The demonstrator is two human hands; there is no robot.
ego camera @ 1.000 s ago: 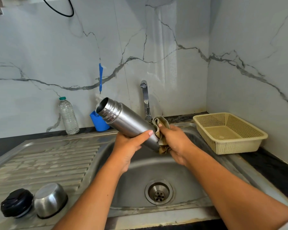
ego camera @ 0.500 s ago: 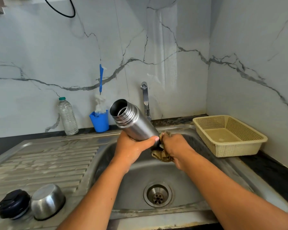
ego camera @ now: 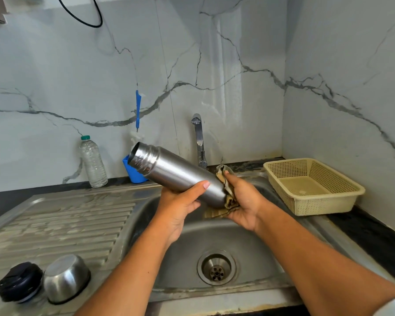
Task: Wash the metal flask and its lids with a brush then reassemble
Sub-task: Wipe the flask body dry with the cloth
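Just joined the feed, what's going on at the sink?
A person holds the open metal flask tilted over the sink. The left hand grips its body while the right hand holds a cloth against its base. The black lid and steel cup lid sit on the drainboard, so the flask is not yet reassembled.

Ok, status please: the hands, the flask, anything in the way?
Left hand grips flask mid-body, over sink. Right hand presses cloth on flask base. Black lid, steel cup lid off, on drainboard. Nothing blocking.
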